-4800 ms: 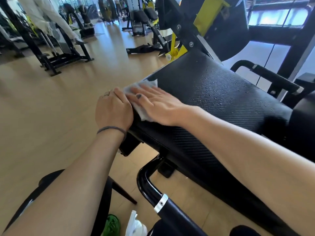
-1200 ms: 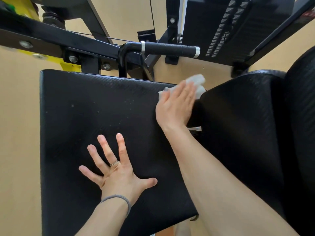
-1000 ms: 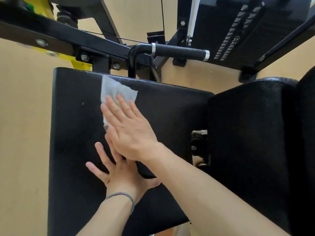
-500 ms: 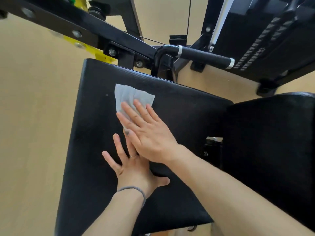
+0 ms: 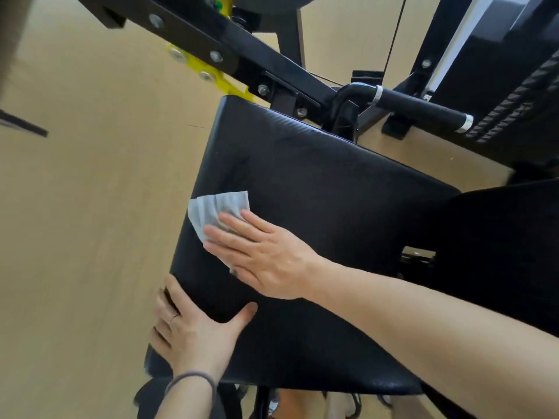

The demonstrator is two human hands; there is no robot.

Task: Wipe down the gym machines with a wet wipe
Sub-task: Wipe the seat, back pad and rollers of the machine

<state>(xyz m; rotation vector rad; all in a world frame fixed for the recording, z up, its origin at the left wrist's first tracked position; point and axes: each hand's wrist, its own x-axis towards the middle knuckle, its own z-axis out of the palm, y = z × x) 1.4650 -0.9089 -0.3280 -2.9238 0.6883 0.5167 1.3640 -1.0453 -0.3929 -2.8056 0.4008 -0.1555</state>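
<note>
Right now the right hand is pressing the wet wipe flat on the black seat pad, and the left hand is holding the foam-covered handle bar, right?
Not quite. In the head view the left hand grips the near edge of the black seat pad, not the handle bar, which nobody touches. The right hand does press the wet wipe flat.
</note>
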